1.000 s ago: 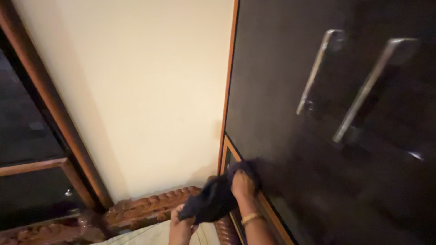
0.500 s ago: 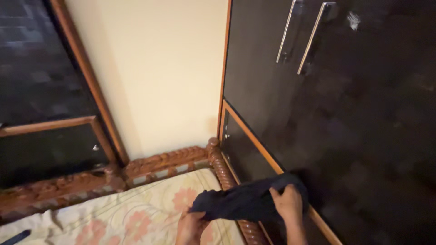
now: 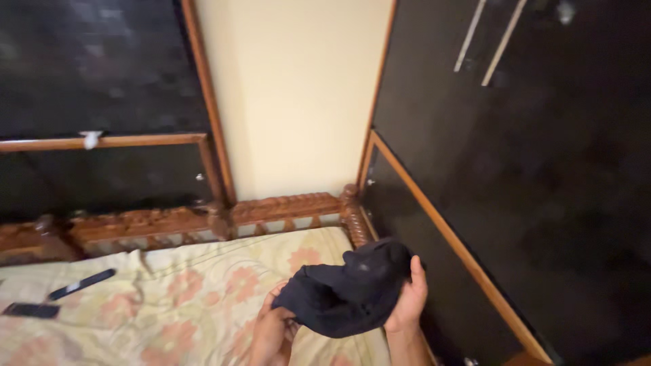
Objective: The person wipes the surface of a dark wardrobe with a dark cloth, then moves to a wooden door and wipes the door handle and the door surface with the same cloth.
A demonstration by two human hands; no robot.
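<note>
Hands: two, both low in the frame's centre; left hand (image 3: 272, 333) is closed on the lower left edge of the cloth, right hand (image 3: 409, 298) is wrapped round its right side, fingers curled over the top.
Wardrobe: one tall dark brown wardrobe with a flat matte front (image 3: 542, 169), filling the right half of the frame, edged with an orange-brown wooden strip; two slim silver bar handles (image 3: 469, 37) at the upper right.
Window: one dark glass window (image 3: 95, 68) in a brown wooden frame, upper left, split by a horizontal wooden rail.
Wall: one plain cream wall (image 3: 298, 95), smooth, upper centre between window and wardrobe.
Bed: one carved reddish-brown wooden bed frame (image 3: 285, 209) with turned spindles, running across mid-frame; on it one cream sheet with a pink floral print (image 3: 190, 291), slightly wrinkled, lower left.
Cloth: one dark navy soft fabric cloth (image 3: 346, 291), bunched and creased, held between both hands above the sheet's right edge, just beside the wardrobe's lower panel.
Small things: two slim dark flat objects on the sheet, far left, one longer bar-shaped object (image 3: 81, 284) and one shorter dark rectangle (image 3: 28, 310).
</note>
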